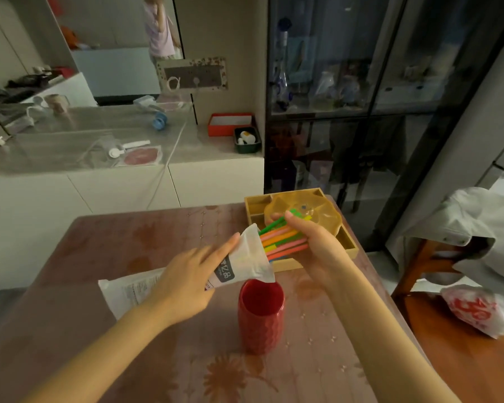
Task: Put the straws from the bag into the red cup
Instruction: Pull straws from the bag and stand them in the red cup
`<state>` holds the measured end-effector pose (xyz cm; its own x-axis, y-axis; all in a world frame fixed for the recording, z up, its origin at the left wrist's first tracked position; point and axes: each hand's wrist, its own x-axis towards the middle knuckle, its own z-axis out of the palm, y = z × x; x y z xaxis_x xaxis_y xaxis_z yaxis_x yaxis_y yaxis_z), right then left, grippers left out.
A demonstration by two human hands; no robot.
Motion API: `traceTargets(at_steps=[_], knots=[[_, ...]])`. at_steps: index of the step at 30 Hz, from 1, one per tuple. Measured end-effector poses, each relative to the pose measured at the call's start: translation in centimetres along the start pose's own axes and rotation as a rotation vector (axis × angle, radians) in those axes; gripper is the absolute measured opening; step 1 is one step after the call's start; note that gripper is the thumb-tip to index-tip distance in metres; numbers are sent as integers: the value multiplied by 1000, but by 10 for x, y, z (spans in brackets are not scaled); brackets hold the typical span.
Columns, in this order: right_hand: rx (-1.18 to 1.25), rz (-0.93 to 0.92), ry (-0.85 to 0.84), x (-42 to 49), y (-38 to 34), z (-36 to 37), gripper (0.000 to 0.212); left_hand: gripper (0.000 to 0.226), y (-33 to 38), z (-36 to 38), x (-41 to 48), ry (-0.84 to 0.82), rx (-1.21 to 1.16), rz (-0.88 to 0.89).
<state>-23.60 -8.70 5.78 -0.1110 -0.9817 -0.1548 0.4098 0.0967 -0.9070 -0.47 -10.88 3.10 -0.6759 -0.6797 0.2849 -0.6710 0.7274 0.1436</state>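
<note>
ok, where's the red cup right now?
Head view, lower centre: red cup upright on the table, just below the mouth of the bag held by the left hand; right hand grips the straws beyond it.

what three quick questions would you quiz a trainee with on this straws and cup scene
1. True or false: the straws already stand in the red cup.
2. The right hand grips: A the straws, B the red cup, C nothing.
3. Fill the gap: the left hand holds the white ____.

Key: 1 false, they are still partly in the bag; 2 A; 3 bag.
</note>
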Motion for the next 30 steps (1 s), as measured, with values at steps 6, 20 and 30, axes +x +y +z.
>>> traceTargets(at_steps=[6,20,30], knots=[[51,-133,148,0,0,-1,30,113,-3,1,-9,-18,9,-30],[279,-1,66,5,-8,-4,58,107,-20,14,-19,38,-192,-37],[72,-98,-57,-8,11,1,37,102,-21,23,-25,-16,-325,-129]])
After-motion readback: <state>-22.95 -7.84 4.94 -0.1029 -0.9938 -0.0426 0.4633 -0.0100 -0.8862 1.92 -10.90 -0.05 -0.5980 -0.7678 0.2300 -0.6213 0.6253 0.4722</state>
